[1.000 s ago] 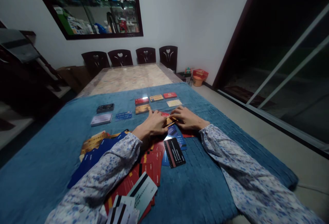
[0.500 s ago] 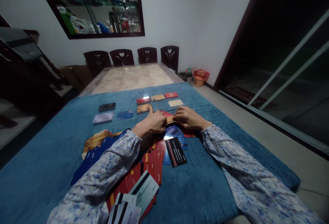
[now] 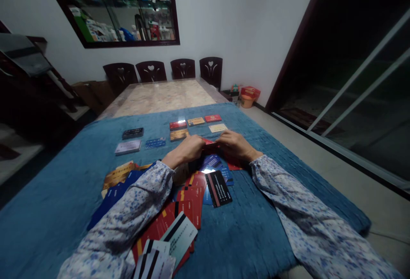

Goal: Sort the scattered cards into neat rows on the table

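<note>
My left hand (image 3: 186, 149) and my right hand (image 3: 235, 144) are both closed, pinching a card (image 3: 210, 144) from its two ends. That card is seen nearly edge-on, and its ends are hidden behind my fingers. Just below, blue cards (image 3: 212, 162) overlap, with a black card (image 3: 218, 188) lying across them. A fan of red cards (image 3: 184, 207) spreads down beside my left forearm, with pale striped cards (image 3: 179, 237) on top. Dark blue cards (image 3: 120, 191) and gold cards (image 3: 119, 175) lie left of my left sleeve.
Beyond my hands lie a black stack (image 3: 133, 133), a silver stack (image 3: 128, 147), a blue card (image 3: 155, 143), gold cards (image 3: 180, 135), red cards (image 3: 213, 118) and a cream card (image 3: 218, 128). A blue cloth (image 3: 256, 228) covers the near table; chairs (image 3: 210, 72) stand behind.
The card between my hands has tipped from showing its yellowish face with a dark stripe to nearly edge-on. My fingers have risen slightly with it. The other cards lie as before.
</note>
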`<move>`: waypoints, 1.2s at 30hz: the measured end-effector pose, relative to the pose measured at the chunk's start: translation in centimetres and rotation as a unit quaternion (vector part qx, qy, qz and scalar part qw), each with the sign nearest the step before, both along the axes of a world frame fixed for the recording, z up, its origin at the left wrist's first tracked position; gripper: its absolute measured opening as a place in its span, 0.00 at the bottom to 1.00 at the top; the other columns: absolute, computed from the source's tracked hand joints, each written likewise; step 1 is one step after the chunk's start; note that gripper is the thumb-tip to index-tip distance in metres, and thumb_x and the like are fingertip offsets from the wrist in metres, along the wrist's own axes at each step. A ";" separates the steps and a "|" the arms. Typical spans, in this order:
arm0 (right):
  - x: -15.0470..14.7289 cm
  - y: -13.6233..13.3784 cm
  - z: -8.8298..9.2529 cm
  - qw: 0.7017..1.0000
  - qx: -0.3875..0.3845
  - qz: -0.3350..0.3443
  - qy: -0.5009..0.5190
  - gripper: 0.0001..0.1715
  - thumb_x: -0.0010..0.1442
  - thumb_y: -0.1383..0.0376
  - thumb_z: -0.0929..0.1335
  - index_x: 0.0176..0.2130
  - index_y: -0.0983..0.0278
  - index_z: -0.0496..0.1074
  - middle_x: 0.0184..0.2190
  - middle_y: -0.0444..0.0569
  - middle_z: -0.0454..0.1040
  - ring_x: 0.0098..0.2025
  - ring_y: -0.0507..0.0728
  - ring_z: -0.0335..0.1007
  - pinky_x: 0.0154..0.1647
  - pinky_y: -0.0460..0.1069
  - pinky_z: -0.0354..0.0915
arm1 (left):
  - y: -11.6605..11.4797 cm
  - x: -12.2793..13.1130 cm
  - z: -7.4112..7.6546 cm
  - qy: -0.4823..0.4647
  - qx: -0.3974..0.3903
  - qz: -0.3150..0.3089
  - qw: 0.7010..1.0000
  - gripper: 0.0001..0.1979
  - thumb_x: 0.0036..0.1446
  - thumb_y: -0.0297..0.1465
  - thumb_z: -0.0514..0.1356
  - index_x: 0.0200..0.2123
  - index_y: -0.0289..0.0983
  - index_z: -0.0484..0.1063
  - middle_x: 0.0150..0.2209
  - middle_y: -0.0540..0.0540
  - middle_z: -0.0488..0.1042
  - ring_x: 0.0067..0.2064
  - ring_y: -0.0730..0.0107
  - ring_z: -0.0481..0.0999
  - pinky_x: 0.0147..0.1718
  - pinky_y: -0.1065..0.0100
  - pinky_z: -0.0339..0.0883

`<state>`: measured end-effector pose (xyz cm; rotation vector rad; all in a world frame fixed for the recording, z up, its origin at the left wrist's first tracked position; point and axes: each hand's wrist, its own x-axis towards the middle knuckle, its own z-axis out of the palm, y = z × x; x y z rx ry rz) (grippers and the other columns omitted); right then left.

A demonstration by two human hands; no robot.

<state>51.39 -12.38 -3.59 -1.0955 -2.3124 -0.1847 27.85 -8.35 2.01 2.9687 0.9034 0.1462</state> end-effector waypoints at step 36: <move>-1.8 -0.3 -0.6 0.993 -0.031 -0.098 -0.056 0.30 0.63 0.66 0.66 0.63 0.67 0.65 0.46 0.59 0.74 0.43 0.61 0.69 0.43 0.53 0.63 | 0.1 0.3 -2.6 -0.007 0.039 0.111 0.993 0.23 0.64 0.27 0.54 0.62 0.34 0.64 0.49 0.34 0.76 0.48 0.51 0.78 0.47 0.56 0.68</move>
